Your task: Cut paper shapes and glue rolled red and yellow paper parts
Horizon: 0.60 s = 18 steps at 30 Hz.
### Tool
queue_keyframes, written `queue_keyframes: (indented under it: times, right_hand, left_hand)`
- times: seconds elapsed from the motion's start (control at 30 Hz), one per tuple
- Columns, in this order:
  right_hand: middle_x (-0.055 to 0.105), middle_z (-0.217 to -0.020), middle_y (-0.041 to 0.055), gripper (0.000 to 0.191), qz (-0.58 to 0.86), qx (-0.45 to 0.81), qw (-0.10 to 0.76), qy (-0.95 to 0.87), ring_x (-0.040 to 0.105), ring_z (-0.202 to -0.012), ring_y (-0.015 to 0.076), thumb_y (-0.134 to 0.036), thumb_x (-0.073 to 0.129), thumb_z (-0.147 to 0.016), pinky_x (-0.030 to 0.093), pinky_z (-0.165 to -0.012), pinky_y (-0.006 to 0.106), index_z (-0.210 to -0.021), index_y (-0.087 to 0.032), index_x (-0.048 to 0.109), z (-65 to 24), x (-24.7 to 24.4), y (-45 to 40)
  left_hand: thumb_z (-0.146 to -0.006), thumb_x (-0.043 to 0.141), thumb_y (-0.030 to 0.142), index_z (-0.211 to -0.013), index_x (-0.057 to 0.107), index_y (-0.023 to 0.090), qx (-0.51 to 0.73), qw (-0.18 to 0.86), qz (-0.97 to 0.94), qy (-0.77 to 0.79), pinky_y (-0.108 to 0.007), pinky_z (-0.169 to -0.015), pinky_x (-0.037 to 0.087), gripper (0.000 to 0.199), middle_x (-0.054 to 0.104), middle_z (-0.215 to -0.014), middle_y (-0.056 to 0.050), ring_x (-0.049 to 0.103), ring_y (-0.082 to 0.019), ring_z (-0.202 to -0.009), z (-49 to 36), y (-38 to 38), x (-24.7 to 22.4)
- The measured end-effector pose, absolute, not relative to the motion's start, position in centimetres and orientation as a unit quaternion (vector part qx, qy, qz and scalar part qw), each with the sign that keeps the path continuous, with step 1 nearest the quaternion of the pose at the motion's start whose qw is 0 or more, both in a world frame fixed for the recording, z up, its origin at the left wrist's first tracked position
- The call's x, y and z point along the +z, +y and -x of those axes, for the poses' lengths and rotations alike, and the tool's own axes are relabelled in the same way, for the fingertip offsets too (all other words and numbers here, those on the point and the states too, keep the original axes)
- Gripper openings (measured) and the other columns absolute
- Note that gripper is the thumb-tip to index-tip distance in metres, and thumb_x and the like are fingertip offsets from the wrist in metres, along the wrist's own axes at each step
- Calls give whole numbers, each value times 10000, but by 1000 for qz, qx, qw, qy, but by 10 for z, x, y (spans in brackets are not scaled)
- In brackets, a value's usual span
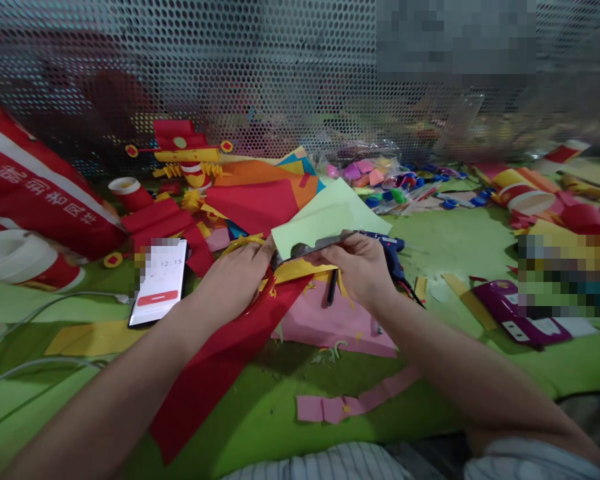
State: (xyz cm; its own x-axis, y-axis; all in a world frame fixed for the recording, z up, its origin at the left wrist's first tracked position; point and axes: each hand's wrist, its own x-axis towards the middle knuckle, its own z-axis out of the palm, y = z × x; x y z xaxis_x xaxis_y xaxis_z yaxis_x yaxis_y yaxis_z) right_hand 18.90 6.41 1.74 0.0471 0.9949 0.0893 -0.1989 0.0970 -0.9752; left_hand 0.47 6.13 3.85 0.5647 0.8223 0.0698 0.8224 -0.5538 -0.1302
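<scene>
My right hand (363, 267) is closed, thumb and fingers pinching a dark paper strip (313, 248) with a wavy upper edge. At the strip's left end is my left hand (240, 277), its fingers bent together around that end; the fingertips are partly hidden. Light green paper (335, 210) stands up just behind the strip. Under my left hand shows part of a round yellow ring (243, 243). A blue glue gun (393, 250) lies beyond my right hand. Below the hands are a pink sheet (315, 320), a black pen (332, 288) and a long red sheet (230, 373).
A lit phone (163, 283) lies on the left, near paper cups (23, 257) and a red bag (35, 180). A red paper figure (180, 147) stands behind. A purple device (517, 310) sits right. Perforated metal mesh (280, 73) closes off the back.
</scene>
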Motion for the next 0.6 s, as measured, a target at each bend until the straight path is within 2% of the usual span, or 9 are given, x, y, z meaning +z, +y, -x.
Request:
queue_keyframes:
  times: [0.33, 0.6]
  right_hand:
    - [637, -501, -10, 19, 433, 517, 554, -488, 635, -509, 141, -169, 606, -532, 538, -540, 268, -535, -172, 624, -194, 22, 66]
    - [644, -531, -14, 33, 427, 548, 520, -496, 617, -498, 123, -190, 623, -552, 534, -543, 271, -579, -180, 607, -199, 24, 69]
  left_hand:
    - [-792, 382, 48, -1132, 498, 89, -16, 70, 895, -441, -362, -744, 501, 362, 615, -984, -145, 599, -262, -926, 1, 63, 43]
    - [-790, 381, 41, -1152, 485, 103, 6, 44, 890, -453, -347, -784, 497, 381, 615, -1056, -132, 601, -244, -968, 1, 63, 46]
